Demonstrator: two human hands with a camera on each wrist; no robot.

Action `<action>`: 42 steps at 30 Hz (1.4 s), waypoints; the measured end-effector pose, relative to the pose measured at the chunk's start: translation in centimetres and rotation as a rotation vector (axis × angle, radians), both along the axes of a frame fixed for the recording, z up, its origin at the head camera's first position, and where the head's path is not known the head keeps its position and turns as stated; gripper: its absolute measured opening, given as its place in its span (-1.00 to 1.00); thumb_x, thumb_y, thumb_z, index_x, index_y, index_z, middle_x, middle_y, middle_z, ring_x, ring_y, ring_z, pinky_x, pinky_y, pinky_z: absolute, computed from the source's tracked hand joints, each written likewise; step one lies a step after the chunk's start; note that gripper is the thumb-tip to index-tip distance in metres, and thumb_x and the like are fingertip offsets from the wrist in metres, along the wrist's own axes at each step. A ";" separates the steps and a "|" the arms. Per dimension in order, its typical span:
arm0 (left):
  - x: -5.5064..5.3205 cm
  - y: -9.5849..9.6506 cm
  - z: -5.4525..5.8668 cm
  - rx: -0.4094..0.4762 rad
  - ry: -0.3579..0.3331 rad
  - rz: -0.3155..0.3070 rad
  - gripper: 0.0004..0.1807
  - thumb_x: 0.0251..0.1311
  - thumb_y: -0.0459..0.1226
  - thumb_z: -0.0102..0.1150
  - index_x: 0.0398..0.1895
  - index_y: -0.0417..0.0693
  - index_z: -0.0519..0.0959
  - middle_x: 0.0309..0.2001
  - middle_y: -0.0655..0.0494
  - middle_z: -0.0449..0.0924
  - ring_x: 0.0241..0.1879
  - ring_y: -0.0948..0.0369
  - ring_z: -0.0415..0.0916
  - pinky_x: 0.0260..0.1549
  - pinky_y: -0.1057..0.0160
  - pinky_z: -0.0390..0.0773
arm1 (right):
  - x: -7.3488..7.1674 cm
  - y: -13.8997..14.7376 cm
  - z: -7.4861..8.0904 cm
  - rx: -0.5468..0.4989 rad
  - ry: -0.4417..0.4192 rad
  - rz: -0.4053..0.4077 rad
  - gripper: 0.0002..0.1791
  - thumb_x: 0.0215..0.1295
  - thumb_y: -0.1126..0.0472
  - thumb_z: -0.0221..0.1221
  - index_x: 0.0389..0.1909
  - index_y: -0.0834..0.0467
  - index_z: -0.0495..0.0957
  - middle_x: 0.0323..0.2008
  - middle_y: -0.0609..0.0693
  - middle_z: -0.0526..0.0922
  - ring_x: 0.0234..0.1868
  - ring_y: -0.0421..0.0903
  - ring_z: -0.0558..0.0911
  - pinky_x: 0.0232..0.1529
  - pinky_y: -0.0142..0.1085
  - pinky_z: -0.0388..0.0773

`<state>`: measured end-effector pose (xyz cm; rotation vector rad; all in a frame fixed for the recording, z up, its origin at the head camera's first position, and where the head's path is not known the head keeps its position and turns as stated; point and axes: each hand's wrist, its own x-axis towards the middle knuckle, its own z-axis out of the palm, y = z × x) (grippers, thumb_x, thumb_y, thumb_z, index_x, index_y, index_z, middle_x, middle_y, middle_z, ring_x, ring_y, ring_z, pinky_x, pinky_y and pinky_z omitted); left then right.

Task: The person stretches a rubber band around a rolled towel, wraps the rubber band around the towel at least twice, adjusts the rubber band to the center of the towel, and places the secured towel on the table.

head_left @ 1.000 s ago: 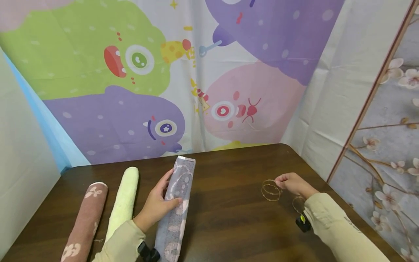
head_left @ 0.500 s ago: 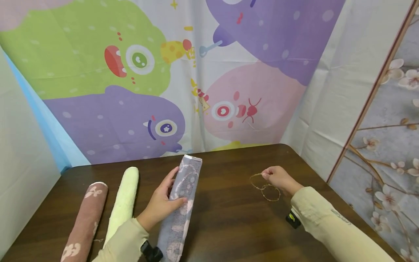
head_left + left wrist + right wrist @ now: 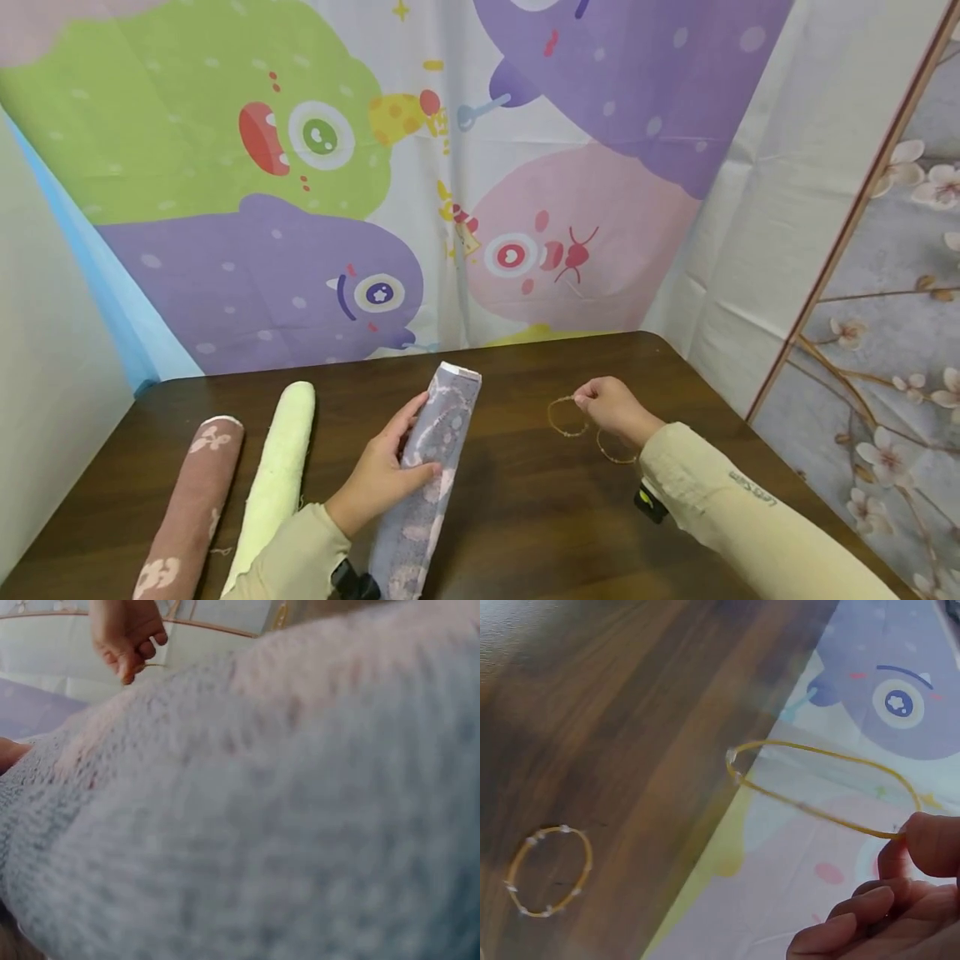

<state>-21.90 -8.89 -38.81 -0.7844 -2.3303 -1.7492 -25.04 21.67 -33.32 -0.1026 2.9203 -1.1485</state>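
Observation:
In the head view my left hand [image 3: 390, 479] grips a rolled grey-purple towel [image 3: 450, 433] with pink patterns, thumb across its front and fingers behind. The roll stands tilted, its white-edged end pointing up and away. That towel [image 3: 240, 825] fills most of the left wrist view. To its right, my right hand [image 3: 611, 404] pinches a thin yellow elastic band [image 3: 802, 806] with small clear beads between thumb and index finger. The band hangs as an open loop toward the towel, apart from it. A similar beaded band [image 3: 589, 862] lies on the table below the right hand.
Two more rolled towels lie on the dark wooden table [image 3: 525, 517] at the left: a brown one [image 3: 191, 508] with pale flowers and a pale yellow one [image 3: 277, 467]. A cartoon-printed cloth [image 3: 450, 167] hangs behind the table's far edge.
My right hand has moved left with the elastic band, closer to the towel. My left hand has shifted the towel slightly right, and its upper end leans further right.

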 end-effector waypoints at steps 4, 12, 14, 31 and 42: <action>0.1 -0.1 0.0 -0.024 0.037 -0.018 -0.14 -0.05 -0.54 0.30 0.39 -0.25 0.18 0.05 -0.29 0.47 -0.12 -0.04 0.51 -0.30 0.21 0.57 | -0.3 -1.0 0.9 0.034 0.030 0.013 -0.81 0.35 0.39 0.05 -0.26 0.47 0.55 -0.31 0.23 0.59 -0.29 0.03 0.49 -0.19 -0.12 0.46; 0.1 0.0 -0.1 -0.099 0.143 -0.052 -0.18 -0.08 -0.53 0.29 0.35 -0.30 0.23 0.11 -0.33 0.44 -0.09 -0.05 0.51 -0.22 0.15 0.56 | -0.6 -3.7 1.8 0.032 0.045 -0.001 -0.80 0.35 0.37 0.06 -0.26 0.46 0.57 -0.28 0.25 0.61 -0.25 0.06 0.51 -0.14 -0.09 0.46; 0.1 0.1 -0.1 -0.109 0.163 -0.058 -0.18 -0.08 -0.54 0.29 0.35 -0.31 0.24 0.14 -0.34 0.43 -0.08 -0.05 0.50 -0.20 0.14 0.56 | -0.6 -4.2 1.8 0.004 0.035 -0.019 -0.80 0.35 0.37 0.05 -0.26 0.45 0.57 -0.25 0.25 0.61 -0.22 0.06 0.51 -0.11 -0.09 0.46; 0.3 1.2 0.0 -0.192 0.282 -0.094 -0.16 -0.13 -0.52 0.32 0.34 -0.29 0.26 0.18 -0.29 0.42 0.03 -0.03 0.47 -0.07 0.08 0.52 | -0.8 -7.5 4.6 0.047 0.071 0.028 -0.81 0.36 0.32 0.08 -0.22 0.37 0.61 -0.26 0.16 0.63 -0.24 0.00 0.52 -0.10 -0.14 0.47; 0.2 1.8 0.0 -0.251 0.267 -0.137 -0.16 -0.11 -0.54 0.27 0.36 -0.29 0.23 0.19 -0.29 0.41 0.04 -0.05 0.47 -0.07 0.06 0.52 | 0.2 -9.2 5.7 0.112 0.116 0.099 -0.86 0.33 0.30 0.13 -0.29 0.30 0.62 -0.35 0.07 0.62 -0.37 -0.06 0.50 -0.29 -0.25 0.47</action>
